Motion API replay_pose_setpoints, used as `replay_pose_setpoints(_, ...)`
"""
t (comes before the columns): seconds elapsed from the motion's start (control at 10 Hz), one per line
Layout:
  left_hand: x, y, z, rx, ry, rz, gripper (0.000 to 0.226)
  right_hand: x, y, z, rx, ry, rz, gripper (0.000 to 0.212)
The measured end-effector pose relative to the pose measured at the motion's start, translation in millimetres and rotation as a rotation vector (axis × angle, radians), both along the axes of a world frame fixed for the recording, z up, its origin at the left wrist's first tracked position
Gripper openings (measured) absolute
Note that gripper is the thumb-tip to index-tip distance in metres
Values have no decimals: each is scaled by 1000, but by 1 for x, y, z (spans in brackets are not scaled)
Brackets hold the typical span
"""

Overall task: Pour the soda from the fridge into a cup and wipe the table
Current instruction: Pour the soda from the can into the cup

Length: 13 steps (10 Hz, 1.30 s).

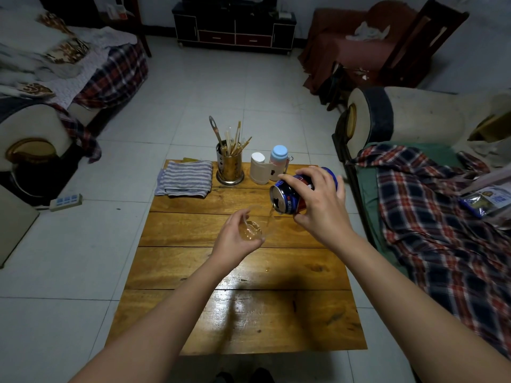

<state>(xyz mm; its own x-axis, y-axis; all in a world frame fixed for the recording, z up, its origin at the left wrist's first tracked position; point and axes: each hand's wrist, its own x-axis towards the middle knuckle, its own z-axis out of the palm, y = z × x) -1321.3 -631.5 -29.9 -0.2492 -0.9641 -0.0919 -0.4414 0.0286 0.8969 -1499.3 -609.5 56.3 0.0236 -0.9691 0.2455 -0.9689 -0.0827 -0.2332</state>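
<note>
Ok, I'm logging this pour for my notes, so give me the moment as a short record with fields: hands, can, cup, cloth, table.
left hand: holds the clear cup, raised above the table
right hand: grips the blue soda can, tipped on its side
pour: a thin stream runs from the can's mouth into the cup
cup contents: a little amber liquid
striped cloth: folded at the far left corner, untouched
table: wooden, glossy near edge

The right hand [318, 201] covers most of the tilted soda can [287, 199], hiding much of its label. The clear cup [253, 226] sits partly behind the left hand [235, 239]; its fill level is unclear. At twelve o'clock, a white container [260, 168] overlaps the blue-capped bottle [278, 161]. Both forearms are cut off at six o'clock.
</note>
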Motion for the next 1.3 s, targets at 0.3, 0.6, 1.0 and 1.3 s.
replay_pose_setpoints(0.3, 0, 0, 0, -9, 7, 11, 74, 0, -1, -1, -8, 15, 1, 76)
replay_pose_setpoints(0.6, 0, -1, -1, -2, 15, 9, 75, 0, -4, -2, -7, 33, 11, 77)
replay_pose_setpoints(1.0, 0, -2, -3, -3, 5, 14, 74, 1, -6, -2, -17, 47, 18, 77)
replay_pose_setpoints(1.3, 0, -2, -3, 10, 16, 16, 74, 1, -6, -2, -15, 60, 16, 77)
